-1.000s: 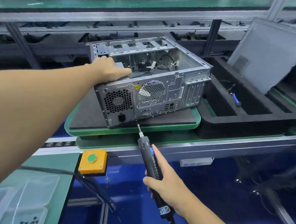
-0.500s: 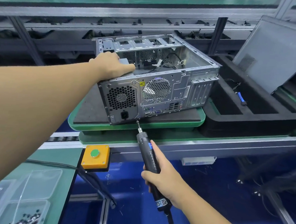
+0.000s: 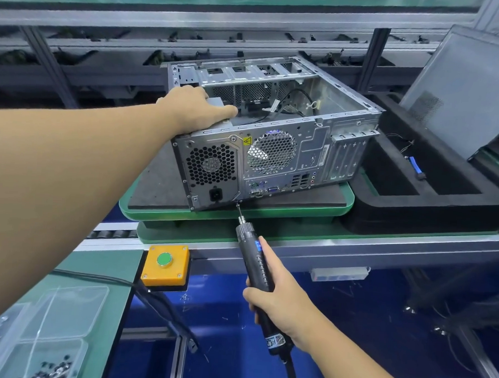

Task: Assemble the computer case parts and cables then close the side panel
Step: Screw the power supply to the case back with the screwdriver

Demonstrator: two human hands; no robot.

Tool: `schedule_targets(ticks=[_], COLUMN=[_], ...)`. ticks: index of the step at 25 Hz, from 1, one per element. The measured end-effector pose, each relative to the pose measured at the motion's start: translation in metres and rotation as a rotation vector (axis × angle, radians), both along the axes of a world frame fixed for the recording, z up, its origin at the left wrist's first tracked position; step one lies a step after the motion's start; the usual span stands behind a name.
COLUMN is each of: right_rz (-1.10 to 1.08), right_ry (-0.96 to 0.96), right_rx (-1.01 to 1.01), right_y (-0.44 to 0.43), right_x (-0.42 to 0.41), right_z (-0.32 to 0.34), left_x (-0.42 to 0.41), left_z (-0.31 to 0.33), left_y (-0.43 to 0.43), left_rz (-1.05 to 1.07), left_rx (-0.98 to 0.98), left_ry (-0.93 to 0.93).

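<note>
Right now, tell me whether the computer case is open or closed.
Open. The computer case lies with its upward side uncovered; cables inside show.

Yellow button box (image 3: 164, 266), clear tray (image 3: 69, 303)

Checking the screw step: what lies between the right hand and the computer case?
Head view: only the electric screwdriver the right hand grips, its bit reaching the lower rear edge of the computer case.

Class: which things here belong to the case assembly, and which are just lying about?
In use: computer case, under the left hand; electric screwdriver, in the right hand; side panel, leaning aside; screws.
Lying about: yellow button box; black foam tray; blue-ended cable.
</note>
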State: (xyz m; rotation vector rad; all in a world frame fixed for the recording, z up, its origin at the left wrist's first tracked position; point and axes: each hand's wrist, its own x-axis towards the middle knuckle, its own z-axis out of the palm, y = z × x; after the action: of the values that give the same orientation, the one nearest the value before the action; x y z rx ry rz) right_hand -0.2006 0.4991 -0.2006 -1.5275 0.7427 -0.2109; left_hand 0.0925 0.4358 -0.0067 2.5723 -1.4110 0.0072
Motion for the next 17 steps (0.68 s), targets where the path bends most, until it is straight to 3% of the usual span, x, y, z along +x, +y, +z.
schedule_targets(ticks=[17], right_rz=[-0.007], right_ry=[-0.022], right_rx=[-0.026], right_y=[-0.0017], right_x=[0.0007], right_z=[0.0007], left_x=[0.0023], left_z=[-0.0002], left_y=[-0.0022], left_rz=[0.005], left_rx=[0.014], left_ry=[-0.006])
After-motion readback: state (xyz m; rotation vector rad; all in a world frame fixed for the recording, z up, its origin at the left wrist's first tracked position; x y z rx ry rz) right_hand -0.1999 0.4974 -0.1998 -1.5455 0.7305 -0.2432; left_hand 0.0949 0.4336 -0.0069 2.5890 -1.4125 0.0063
